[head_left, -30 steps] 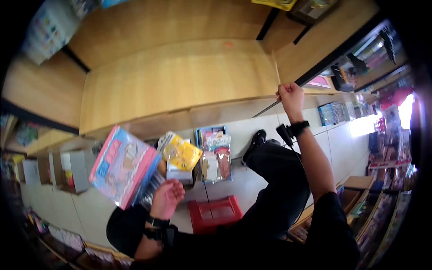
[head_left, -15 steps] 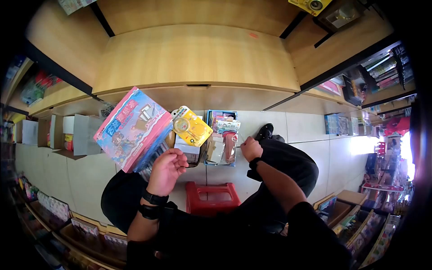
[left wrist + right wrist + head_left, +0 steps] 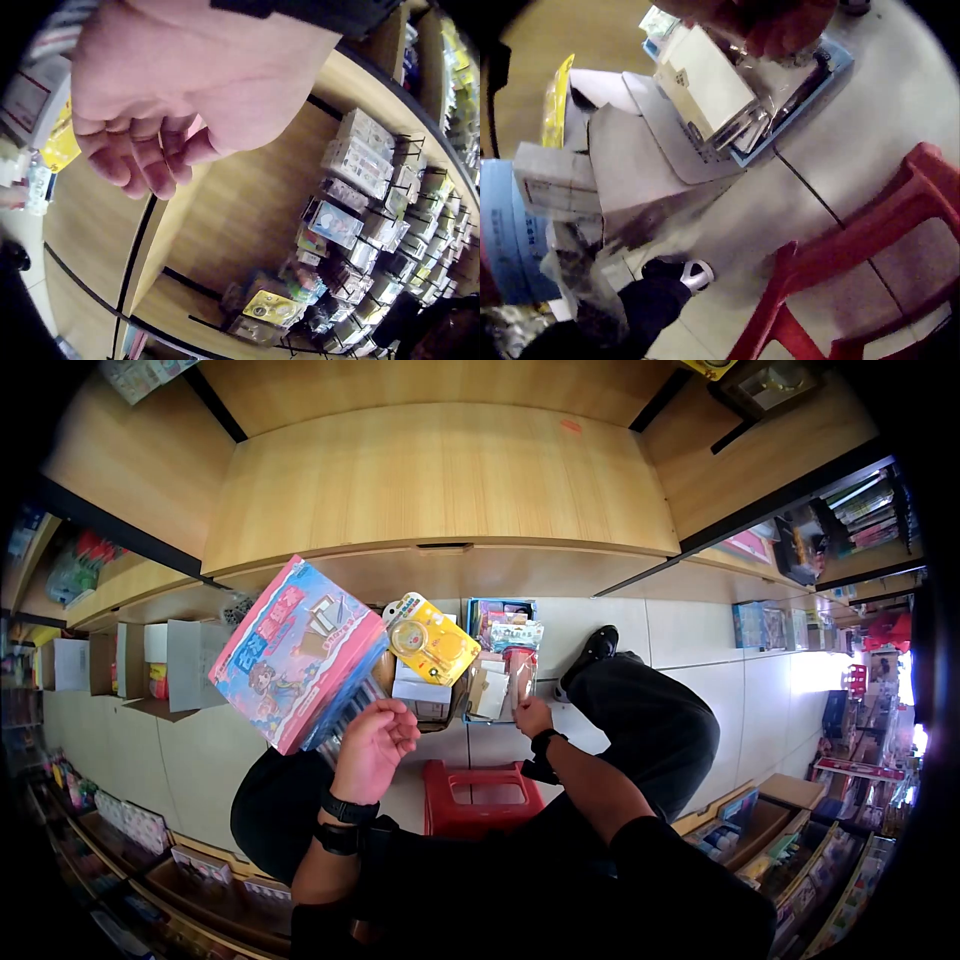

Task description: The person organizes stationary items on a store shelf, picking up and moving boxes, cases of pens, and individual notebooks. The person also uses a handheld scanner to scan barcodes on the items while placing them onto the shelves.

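My right hand (image 3: 533,717) is at the near edge of a clear plastic bag (image 3: 521,670) with pinkish contents, its fingers curled at the plastic. The bag lies with a flat whitish pack (image 3: 709,82) in a shallow blue-edged box (image 3: 840,64) on the floor. My left hand (image 3: 375,750) is palm up, fingers loosely bent and holding nothing. Beside it, a large pink-and-blue printed box (image 3: 290,650) leans at a tilt over my left knee. Between the two boxes, a yellow carded pack (image 3: 440,645) rests on an open cardboard box (image 3: 630,150).
A bare wooden shelf (image 3: 440,480) spans the front, with a drawer face below. The red plastic stool (image 3: 480,822) stands between my legs. Cardboard boxes (image 3: 185,670) sit on the floor at the left. Goods on lower shelves (image 3: 735,810) line the back right. My shoe (image 3: 590,650) is right of the blue-edged box.
My right hand has come down from the shelf edge to the clear bag on the floor. The left hand stays beside the pink-and-blue box. The head view has shifted slightly.
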Action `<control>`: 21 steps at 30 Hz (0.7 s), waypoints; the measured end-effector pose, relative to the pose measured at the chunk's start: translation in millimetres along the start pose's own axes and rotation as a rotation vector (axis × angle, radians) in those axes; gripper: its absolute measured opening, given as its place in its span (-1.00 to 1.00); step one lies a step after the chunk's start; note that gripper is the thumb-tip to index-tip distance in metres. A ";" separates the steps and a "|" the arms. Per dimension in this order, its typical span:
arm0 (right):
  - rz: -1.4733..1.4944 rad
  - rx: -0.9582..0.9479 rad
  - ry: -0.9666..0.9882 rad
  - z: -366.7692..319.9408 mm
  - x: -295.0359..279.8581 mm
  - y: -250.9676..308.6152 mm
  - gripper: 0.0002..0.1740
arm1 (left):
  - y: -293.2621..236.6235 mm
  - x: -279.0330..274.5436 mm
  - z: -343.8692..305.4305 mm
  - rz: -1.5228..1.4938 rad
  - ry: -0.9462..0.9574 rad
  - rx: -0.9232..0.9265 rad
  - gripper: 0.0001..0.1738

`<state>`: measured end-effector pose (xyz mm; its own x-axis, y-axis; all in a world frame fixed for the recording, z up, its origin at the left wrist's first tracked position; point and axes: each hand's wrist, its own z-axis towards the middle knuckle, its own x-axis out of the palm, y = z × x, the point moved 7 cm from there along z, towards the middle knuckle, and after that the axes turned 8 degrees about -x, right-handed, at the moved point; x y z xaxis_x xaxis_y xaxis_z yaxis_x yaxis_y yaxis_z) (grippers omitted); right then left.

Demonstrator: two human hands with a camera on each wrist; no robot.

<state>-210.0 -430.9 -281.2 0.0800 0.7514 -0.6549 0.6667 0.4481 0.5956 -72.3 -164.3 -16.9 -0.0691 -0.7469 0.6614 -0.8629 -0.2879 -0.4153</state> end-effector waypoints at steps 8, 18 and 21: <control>0.596 0.435 0.254 -5.3 23.1 -30.2 -0.83 | 4.9 -1.0 6.7 0.030 -0.015 -0.041 -0.83; -0.075 0.240 0.013 46.4 -62.1 24.9 -0.53 | 7.8 3.4 12.8 0.063 -0.055 -0.068 -0.78; -0.033 -0.447 -0.233 77.0 -125.1 116.1 -0.68 | 9.7 7.0 12.1 0.042 -0.037 -0.081 -0.77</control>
<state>-85.6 -510.2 -165.9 0.2613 0.6284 -0.7327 0.2931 0.6715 0.6805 -75.1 -179.6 -23.8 -0.0887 -0.7793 0.6203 -0.8975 -0.2076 -0.3892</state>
